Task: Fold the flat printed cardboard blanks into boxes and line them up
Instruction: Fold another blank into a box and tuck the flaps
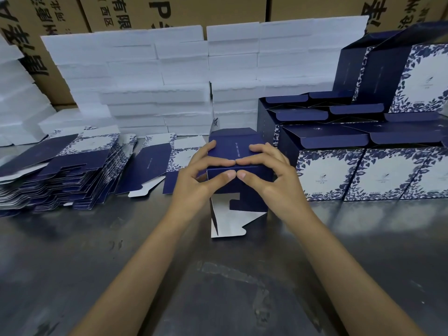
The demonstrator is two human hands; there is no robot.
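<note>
A half-formed navy box [238, 190] stands on the grey table at centre, its white-lined bottom flaps [230, 223] hanging loose toward me. My left hand [206, 173] and my right hand [269, 170] grip its top edge from either side, fingers over the top panel, thumbs on the near face, fingertips meeting in the middle. A thick stack of flat printed blanks [60, 175] lies at the left. Single blanks [148, 166] lie beside it. Finished boxes with blue floral fronts [358, 173] stand in rows at the right, flaps up, with more boxes [417, 76] stacked on top of them.
White foam blocks [169, 78] are stacked like a wall along the back of the table [218, 287]. Brown shipping cartons [206, 10] rise behind them. More foam pieces [17, 98] sit at far left.
</note>
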